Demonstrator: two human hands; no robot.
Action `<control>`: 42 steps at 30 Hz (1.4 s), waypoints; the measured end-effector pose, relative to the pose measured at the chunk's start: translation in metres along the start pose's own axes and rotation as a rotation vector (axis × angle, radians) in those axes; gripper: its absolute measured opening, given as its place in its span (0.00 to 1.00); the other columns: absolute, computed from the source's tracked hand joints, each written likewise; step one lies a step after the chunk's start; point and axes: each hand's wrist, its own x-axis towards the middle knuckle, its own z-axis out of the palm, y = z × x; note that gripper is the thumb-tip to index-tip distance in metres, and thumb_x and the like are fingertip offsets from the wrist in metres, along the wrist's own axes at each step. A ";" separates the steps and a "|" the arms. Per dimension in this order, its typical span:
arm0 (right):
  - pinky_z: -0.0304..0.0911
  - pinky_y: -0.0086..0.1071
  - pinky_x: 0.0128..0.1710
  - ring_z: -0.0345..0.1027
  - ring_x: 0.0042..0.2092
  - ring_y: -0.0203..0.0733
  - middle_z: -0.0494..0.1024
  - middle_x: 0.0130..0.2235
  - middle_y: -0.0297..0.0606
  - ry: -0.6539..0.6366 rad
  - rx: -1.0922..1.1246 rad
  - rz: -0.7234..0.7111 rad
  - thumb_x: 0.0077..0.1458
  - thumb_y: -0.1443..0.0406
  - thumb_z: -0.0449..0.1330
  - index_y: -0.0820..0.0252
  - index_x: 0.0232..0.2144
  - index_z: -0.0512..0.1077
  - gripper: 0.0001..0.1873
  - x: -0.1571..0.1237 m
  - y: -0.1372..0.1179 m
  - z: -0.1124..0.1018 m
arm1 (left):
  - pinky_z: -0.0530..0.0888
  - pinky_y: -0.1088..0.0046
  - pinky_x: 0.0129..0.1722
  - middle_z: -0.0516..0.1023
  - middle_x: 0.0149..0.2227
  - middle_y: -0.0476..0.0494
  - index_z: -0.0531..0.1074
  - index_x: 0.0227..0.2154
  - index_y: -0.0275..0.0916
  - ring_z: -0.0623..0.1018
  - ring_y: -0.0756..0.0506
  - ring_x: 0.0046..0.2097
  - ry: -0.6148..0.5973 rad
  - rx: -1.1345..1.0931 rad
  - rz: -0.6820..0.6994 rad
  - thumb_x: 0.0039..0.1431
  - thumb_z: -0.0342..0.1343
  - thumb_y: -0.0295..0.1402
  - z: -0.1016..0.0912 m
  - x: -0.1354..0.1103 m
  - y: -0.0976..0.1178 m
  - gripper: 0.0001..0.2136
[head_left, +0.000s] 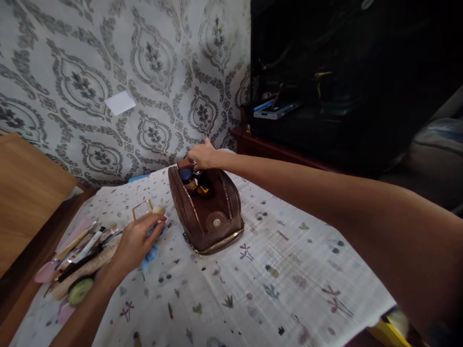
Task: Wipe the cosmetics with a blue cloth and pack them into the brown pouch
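A brown toiletry bag (219,238) stands unzipped on the cloth, its flap with a round snap at the near end. Inside it are a dark-blue-capped jar (187,176) and a dark amber bottle (204,189). My right hand (204,155) is closed at the bag's far end; something shiny shows under its fingers, too hidden to name. Left of the bag, my left hand (139,238) has thumb and fingers drawn together over the cloth. Close to its fingertips are a pale brush head (158,210), a gold-edged compact (142,209) and a crumpled blue piece (149,259).
Several makeup brushes (85,241) and a round green-topped container (80,290) lie at the left. The patterned cloth (224,289) covers the table. A wallpapered wall (152,58) rises behind, a dark glossy screen (343,72) stands right, and a wooden panel (29,188) is at left.
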 end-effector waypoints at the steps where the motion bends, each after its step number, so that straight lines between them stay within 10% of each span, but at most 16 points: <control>1: 0.53 0.53 0.55 0.70 0.53 0.55 0.79 0.50 0.50 -0.005 -0.008 -0.006 0.55 0.66 0.64 0.62 0.47 0.77 0.15 -0.001 0.000 -0.001 | 0.73 0.73 0.38 0.84 0.39 0.46 0.77 0.37 0.43 0.82 0.44 0.39 -0.021 -0.011 -0.008 0.66 0.47 0.43 0.003 -0.005 -0.002 0.15; 17: 0.54 0.51 0.55 0.73 0.51 0.54 0.81 0.47 0.51 0.029 -0.067 0.006 0.59 0.70 0.59 0.64 0.45 0.77 0.13 0.011 -0.005 0.005 | 0.73 0.70 0.41 0.82 0.34 0.45 0.78 0.33 0.40 0.79 0.43 0.39 -0.059 -0.330 -0.245 0.65 0.49 0.46 0.071 -0.053 -0.018 0.17; 42: 0.60 0.44 0.52 0.70 0.54 0.53 0.77 0.52 0.51 -0.055 -0.030 -0.066 0.57 0.68 0.63 0.66 0.46 0.75 0.14 0.017 0.008 -0.001 | 0.73 0.69 0.39 0.81 0.33 0.44 0.78 0.33 0.38 0.78 0.43 0.37 -0.066 -0.462 -0.231 0.64 0.50 0.45 0.081 -0.033 0.003 0.17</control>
